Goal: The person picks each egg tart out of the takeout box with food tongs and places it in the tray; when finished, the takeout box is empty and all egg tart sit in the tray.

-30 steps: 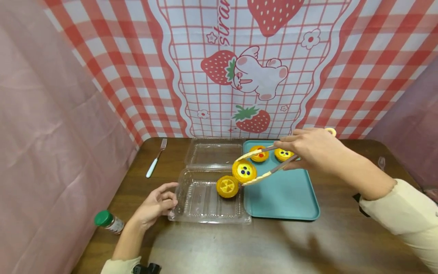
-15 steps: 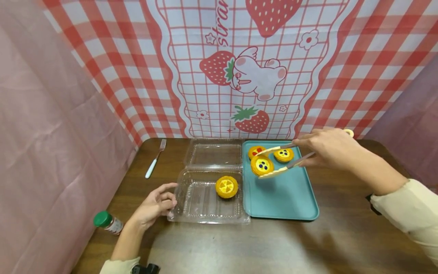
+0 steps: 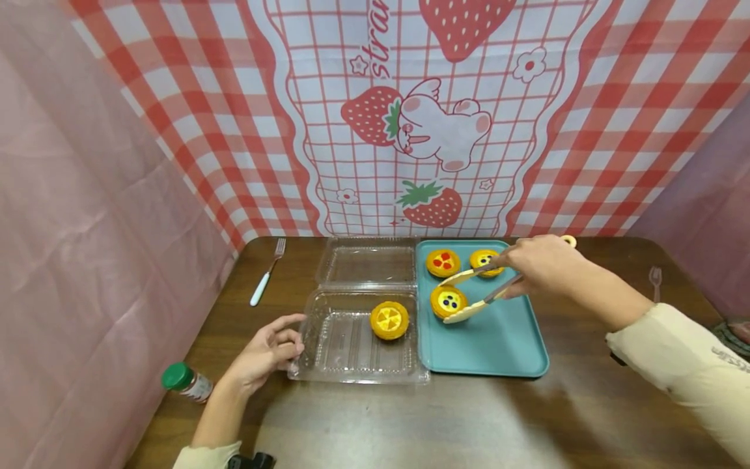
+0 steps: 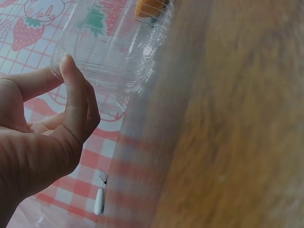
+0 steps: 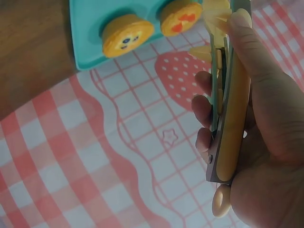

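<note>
Strawberry-print cloth [image 3: 433,124] hangs behind a wooden desk [image 3: 375,420]. A green tray [image 3: 486,345] sits by the desk's far edge, w/ an open clear box [image 3: 360,377] just beside the tray's left edge. Hands are well apart: R hand [image 3: 545,260] grips tongs [image 3: 459,277], tips either side of a blueberry tart [image 3: 449,301] nr the tray's left edge, abt halfway down. Can't tell if the tips press on it or if its base is fully down. L hand [image 3: 266,352] pinches the box's left rim, nr the front corner; keeping that light but firm should stop sliding. Best technique, I'd say: tips level on the crust, min. squeeze, no loosening until the base is flat. Tongs pass over the 2nd tart [image 3: 485,258] nr the tray's far edge, so mind knocks.
</note>
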